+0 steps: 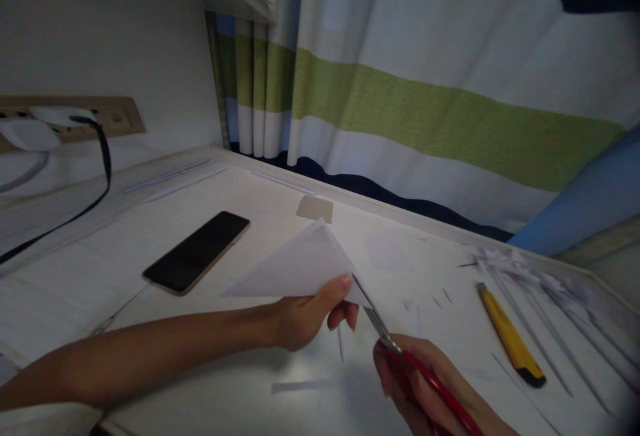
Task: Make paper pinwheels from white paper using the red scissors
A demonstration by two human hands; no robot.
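Note:
A white sheet of paper, folded to a triangle [295,263], is pinched near its right corner by my left hand [323,309], thumb on top and fingers beneath. My right hand [425,376] grips scissors [440,389] by their red handles. The scissor blades are parted around the paper's right corner, just right of my left thumb. Below my left hand, a thin paper strip [300,387] lies on the white table [225,383].
A black-screened phone [197,253] lies at left, a small grey-brown card [315,209] behind the paper. To the right are a yellow utility knife [510,336], several thin rods [535,329] and crumpled paper scraps [515,266]. A curtain [425,103] hangs behind; a cable [107,163] runs from the wall socket.

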